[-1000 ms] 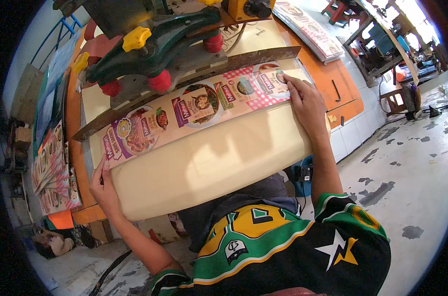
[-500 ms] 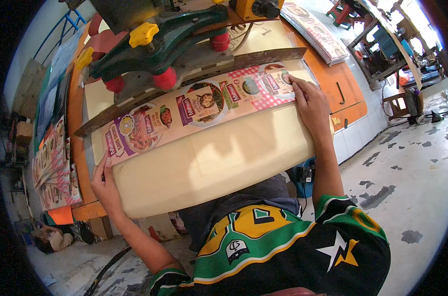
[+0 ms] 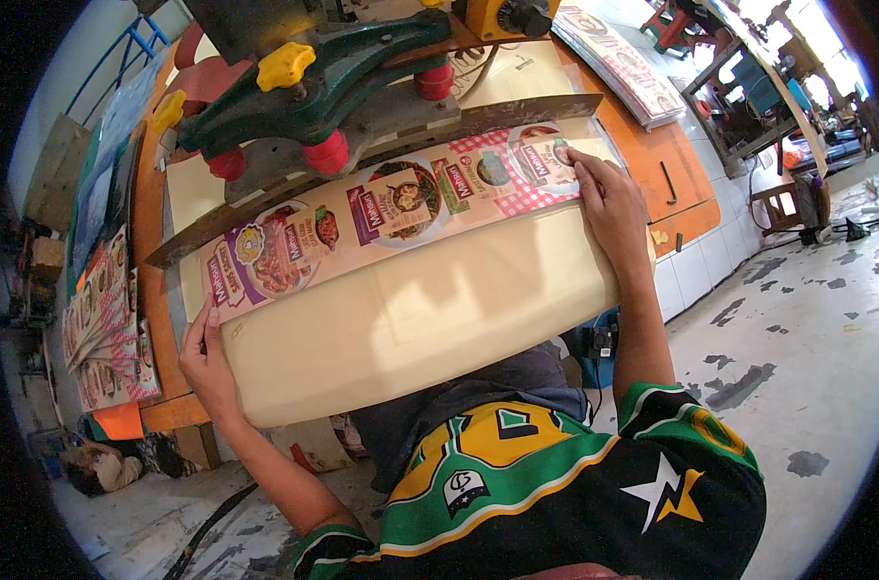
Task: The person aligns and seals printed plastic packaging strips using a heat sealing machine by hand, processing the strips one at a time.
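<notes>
A long printed sheet (image 3: 343, 224) with food pictures and a red checkered end lies across a cream sheet (image 3: 420, 300) that curves down towards my body. At its lower left corner my left hand (image 3: 207, 365) pinches the edge, thumb and fingers together. My right hand (image 3: 609, 198) grips the right end, its thumb and forefinger on the checkered part. The sheet's far edge lies along a long dark metal bar (image 3: 517, 112), under a green cast-metal press arm (image 3: 304, 92). Whether the edge passes beneath the bar is hard to tell.
Yellow knobs (image 3: 286, 68) and red cylinders (image 3: 325, 153) are on the press. A stack of printed sheets (image 3: 623, 68) lies at the far right of the orange table (image 3: 686, 198), near a black hex key (image 3: 668, 182). More printed sheets (image 3: 106, 329) are fanned out at left.
</notes>
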The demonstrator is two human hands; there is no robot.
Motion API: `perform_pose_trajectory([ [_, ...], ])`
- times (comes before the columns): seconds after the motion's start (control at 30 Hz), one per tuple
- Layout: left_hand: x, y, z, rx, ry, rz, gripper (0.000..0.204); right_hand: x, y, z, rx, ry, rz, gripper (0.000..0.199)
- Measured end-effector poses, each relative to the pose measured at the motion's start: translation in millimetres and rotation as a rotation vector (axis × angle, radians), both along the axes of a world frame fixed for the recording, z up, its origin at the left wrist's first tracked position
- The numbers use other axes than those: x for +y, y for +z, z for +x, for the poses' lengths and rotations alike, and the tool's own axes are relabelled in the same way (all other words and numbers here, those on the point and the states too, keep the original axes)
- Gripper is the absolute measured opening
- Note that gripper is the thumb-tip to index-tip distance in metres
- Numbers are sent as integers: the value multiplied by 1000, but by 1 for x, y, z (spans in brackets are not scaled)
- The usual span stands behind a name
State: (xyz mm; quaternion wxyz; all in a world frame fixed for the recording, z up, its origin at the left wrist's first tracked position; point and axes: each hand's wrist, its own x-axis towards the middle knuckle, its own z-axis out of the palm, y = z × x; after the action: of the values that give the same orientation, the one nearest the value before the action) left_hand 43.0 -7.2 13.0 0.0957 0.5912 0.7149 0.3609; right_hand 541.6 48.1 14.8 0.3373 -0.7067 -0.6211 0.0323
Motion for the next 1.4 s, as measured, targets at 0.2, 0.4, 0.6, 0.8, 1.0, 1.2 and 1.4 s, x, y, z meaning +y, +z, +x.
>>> perform_pose_trajectory([
  [0.2, 0, -1, -1, -6, -4, -1, 31, 0, 0, -1, 2, 3, 6, 25],
  [0.4, 0, -1, -2, 10, 0, -13, 31, 1, -2, 2, -17, 10, 18, 26],
  [0.6, 0, -1, -1, 32, -6, 3, 31, 1, -2, 1, -22, 10, 20, 26],
  [0.8, 1, 0, -2, 20, -14, 5, 32, 1, -2, 1, -18, 5, 26, 25],
  [1.0, 0, 1, 0, 20, -3, -10, 32, 1, -1, 2, -15, 7, 13, 25],
  [1.2, -1, 2, 0, 12, 1, -18, 32, 0, -2, 0, -3, 15, 18, 25],
  [1.4, 0, 3, 1, 8, -4, -16, 31, 1, -2, 3, -15, 10, 9, 25],
])
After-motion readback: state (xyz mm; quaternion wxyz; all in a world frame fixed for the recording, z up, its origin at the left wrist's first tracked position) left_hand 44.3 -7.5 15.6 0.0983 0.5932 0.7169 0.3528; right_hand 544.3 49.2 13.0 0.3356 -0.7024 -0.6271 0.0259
